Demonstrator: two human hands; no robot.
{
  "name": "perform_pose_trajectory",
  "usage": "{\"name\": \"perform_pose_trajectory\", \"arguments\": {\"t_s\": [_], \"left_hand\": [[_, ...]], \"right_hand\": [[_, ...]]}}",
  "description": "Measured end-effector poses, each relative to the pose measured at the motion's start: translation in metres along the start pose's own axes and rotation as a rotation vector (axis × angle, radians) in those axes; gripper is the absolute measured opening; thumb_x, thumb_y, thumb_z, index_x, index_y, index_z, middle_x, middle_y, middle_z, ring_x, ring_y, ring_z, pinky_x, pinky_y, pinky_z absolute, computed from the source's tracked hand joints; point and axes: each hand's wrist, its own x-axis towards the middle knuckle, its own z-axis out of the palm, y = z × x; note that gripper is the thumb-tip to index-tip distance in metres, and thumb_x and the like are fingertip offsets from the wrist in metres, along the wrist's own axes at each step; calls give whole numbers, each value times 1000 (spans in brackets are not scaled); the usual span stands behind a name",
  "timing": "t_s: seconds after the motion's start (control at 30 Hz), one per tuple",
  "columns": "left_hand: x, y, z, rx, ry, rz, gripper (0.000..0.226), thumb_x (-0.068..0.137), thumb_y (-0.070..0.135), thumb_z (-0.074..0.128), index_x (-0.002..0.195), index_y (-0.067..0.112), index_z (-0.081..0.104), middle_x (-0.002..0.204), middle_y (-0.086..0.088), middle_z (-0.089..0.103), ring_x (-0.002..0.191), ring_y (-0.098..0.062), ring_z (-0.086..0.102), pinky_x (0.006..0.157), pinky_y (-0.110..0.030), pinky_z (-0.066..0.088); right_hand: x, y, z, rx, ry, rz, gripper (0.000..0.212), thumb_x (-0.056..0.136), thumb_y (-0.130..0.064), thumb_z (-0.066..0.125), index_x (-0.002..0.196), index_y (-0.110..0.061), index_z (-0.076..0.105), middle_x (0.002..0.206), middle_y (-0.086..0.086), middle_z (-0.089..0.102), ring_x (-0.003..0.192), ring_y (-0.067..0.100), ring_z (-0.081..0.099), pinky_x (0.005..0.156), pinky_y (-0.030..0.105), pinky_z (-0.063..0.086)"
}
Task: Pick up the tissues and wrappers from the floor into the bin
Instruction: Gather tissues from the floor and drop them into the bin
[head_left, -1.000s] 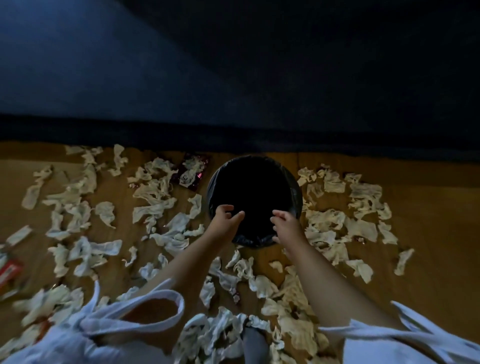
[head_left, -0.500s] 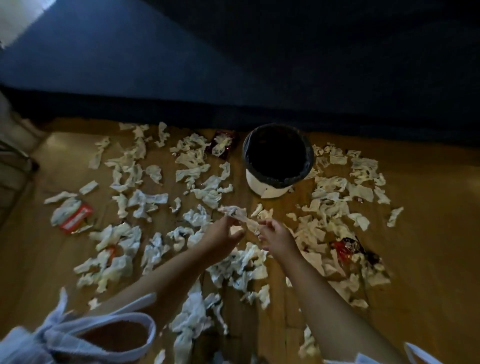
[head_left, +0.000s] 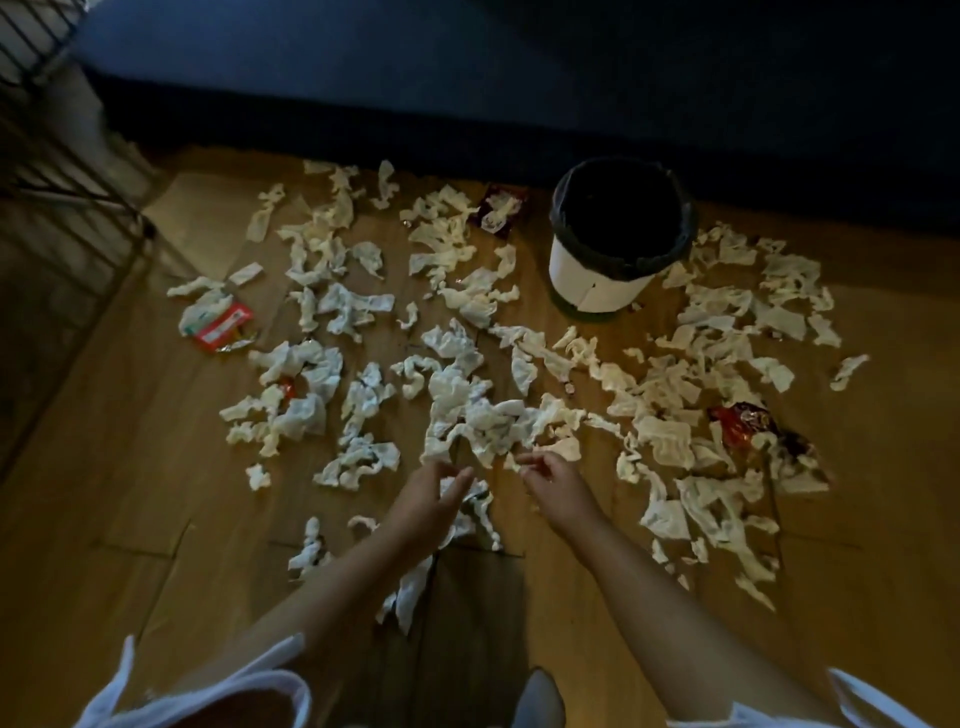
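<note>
Many crumpled white tissues (head_left: 488, 426) lie scattered over the wooden floor. A white bin (head_left: 597, 280) with a black liner stands upright at the back, right of centre. Wrappers lie among the tissues: a red one (head_left: 224, 325) at the left, a dark one (head_left: 497, 208) beside the bin, a red one (head_left: 743, 420) at the right. My left hand (head_left: 431, 501) reaches forward with straight fingers, its tips at the near edge of the central tissue clump. My right hand (head_left: 560, 486) hovers beside it with loosely curled fingers next to a small scrap. Neither hand visibly holds anything.
A dark sofa or bed base (head_left: 519, 78) runs along the back edge of the floor. A black wire rack (head_left: 57, 171) stands at the far left. My white sleeves and a foot show at the bottom. Bare floor lies at the near left and far right.
My hands left the bin's rim and drew back toward me. They now sit low over the central tissues. The view has pulled away, so the bin looks farther off.
</note>
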Motion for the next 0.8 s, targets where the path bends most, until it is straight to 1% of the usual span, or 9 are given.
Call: {"name": "perform_pose_trajectory", "arguments": {"t_s": [0.1, 0.17, 0.2, 0.3, 0.37, 0.47, 0.6, 0.7, 0.8], "left_hand": [[2, -46, -3, -7, -8, 7, 41, 93, 43, 44, 119, 13, 51, 119, -7, 54, 97, -13, 54, 73, -22, 44], [16, -78, -9, 4, 7, 53, 42, 91, 46, 43, 117, 14, 52, 117, -7, 56, 96, -14, 55, 76, -25, 48], [25, -97, -10, 4, 22, 70, 40, 92, 45, 42, 114, 13, 53, 113, -7, 57, 96, -15, 55, 81, -30, 49], [62, -162, -3, 31, 65, 106, 24, 95, 36, 42, 101, 14, 52, 97, -5, 54, 91, -18, 53, 85, -39, 48], [98, -215, 9, 55, 106, 127, 31, 94, 37, 43, 108, 12, 54, 103, -5, 55, 96, -18, 54, 88, -39, 49], [152, -292, 30, 84, 114, 144, 35, 93, 39, 44, 115, 12, 53, 111, -6, 54, 100, -20, 55, 89, -43, 50], [205, -354, 42, 210, 124, 279, 37, 93, 44, 41, 118, 20, 51, 114, 5, 48, 107, -12, 49, 93, -33, 46], [222, -373, 36, 283, 114, 338, 37, 93, 43, 42, 121, 20, 50, 115, 7, 46, 106, -9, 47, 89, -26, 44], [220, -387, 26, 302, 119, 351, 39, 92, 42, 45, 125, 22, 46, 130, 1, 44, 112, -9, 46, 84, -20, 42]], "right_hand": [[9, 25, 40, -51, -23, -21, 25, 94, -16, 47, 117, -11, 56, 116, 9, 59, 101, 18, 54, 74, 24, 44], [30, 41, 70, -110, -36, -77, 27, 94, -16, 47, 119, -10, 56, 117, 9, 59, 98, 16, 54, 64, 16, 42], [45, 52, 85, -149, -48, -110, 27, 94, -16, 48, 120, -10, 55, 116, 9, 59, 98, 16, 55, 64, 14, 43], [100, 95, 124, -265, -25, -197, 28, 93, -17, 50, 120, -13, 55, 112, 8, 61, 95, 17, 58, 72, 25, 50], [143, 132, 147, -339, 1, -247, 28, 92, -20, 51, 119, -16, 55, 111, 5, 61, 96, 17, 58, 78, 33, 53], [204, 185, 171, -411, -26, -336, 27, 92, -18, 51, 119, -15, 55, 106, 0, 57, 95, 16, 56, 75, 28, 49], [266, 244, 189, -498, -31, -509, 25, 92, -19, 53, 116, -13, 55, 113, 6, 56, 103, 20, 56, 85, 27, 45], [280, 277, 196, -658, -42, -633, 42, 90, -27, 56, 129, -18, 45, 127, 5, 49, 113, 16, 49, 92, 28, 42], [280, 286, 199, -831, -127, -658, 59, 85, -42, 59, 137, -29, 34, 143, 0, 36, 131, 17, 36, 105, 41, 39]]}}
